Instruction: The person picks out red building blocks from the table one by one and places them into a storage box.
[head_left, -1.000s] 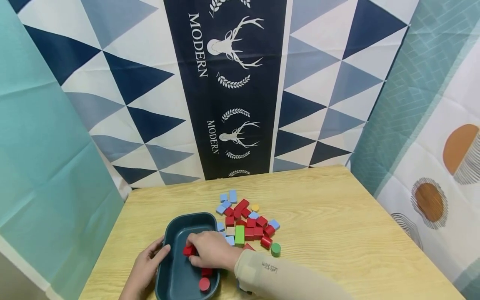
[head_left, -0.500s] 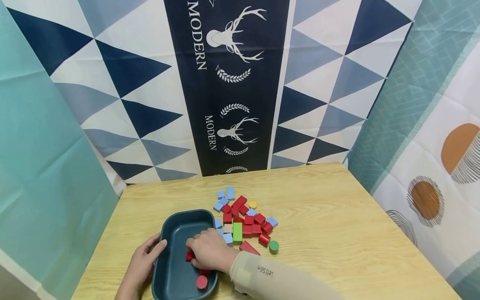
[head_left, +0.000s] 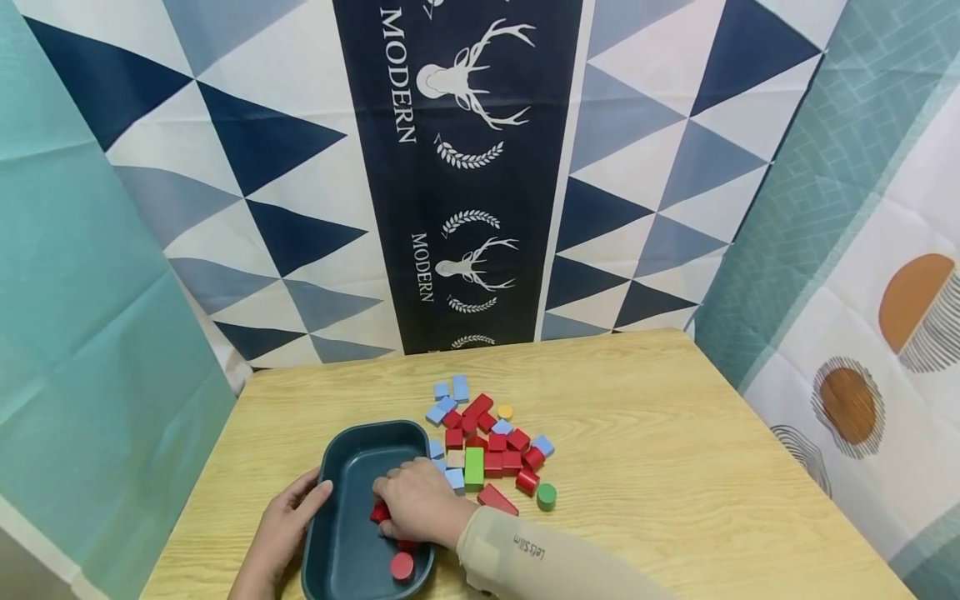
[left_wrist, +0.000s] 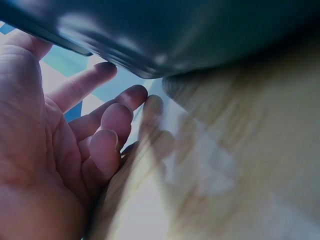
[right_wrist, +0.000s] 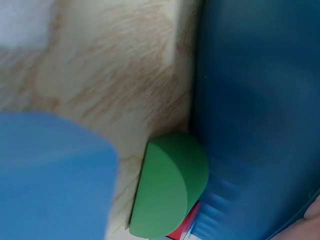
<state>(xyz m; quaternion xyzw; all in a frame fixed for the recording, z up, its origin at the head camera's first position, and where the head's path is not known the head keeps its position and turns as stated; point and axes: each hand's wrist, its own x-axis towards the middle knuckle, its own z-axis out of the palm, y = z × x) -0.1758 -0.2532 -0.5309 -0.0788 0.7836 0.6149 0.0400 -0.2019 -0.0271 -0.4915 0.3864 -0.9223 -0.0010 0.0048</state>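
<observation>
A deep teal tray (head_left: 315, 542) with rounded corners stands at the table's front left. My left hand (head_left: 283, 521) holds its left side, thumb over the rim. In the left wrist view the index fingertip (left_wrist: 107, 70) is at the outer wall and the other fingers curl loosely beneath. My right hand (head_left: 422, 500) reaches over the right rim into the tray, knuckles up, fingers pinching a red block (head_left: 380, 512) low inside. Part of that block is hidden under the hand. A red cylinder (head_left: 402, 567) stands in the near right corner, with another red block (head_left: 408, 546) beside it.
Right of the tray lie several red blocks (head_left: 492, 463), light blue blocks (head_left: 454, 479), a light green block (head_left: 474, 468), a green cylinder (head_left: 547, 497) and a yellow disc (head_left: 506, 412). A green half-round block (right_wrist: 165, 190) is against the tray's outer wall, near a blue block (right_wrist: 50, 175).
My right hand has shifted slightly nearer inside the tray with the red block. The left hand stays at the rim. The head view has tilted a little.
</observation>
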